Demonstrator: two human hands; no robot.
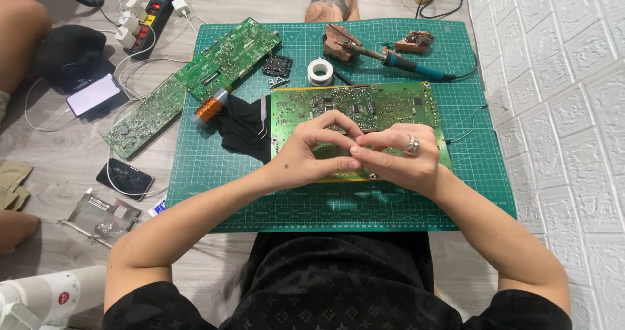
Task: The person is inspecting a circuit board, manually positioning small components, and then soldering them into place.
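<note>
Green cutting mat (215, 173) on the floor, circuit board (390, 108) lying on it; left hand (306, 157) and right hand (400, 160) above the board, fingertips pinched together, what they grip too small to tell; tweezers (262, 116) and soldering iron (407, 64) nearby

**Board at mat's centre, tools behind**

A circuit board (364, 118) is laid on the cutting mat (215, 167), with both hands (312, 151) (397, 157) met above it. Tweezers (263, 116) and a cloth (244, 129) are placed just left. Behind, a solder reel (320, 71) and soldering iron (403, 63) are set. Two longer boards (195, 86) are angled off the left edge.
</note>
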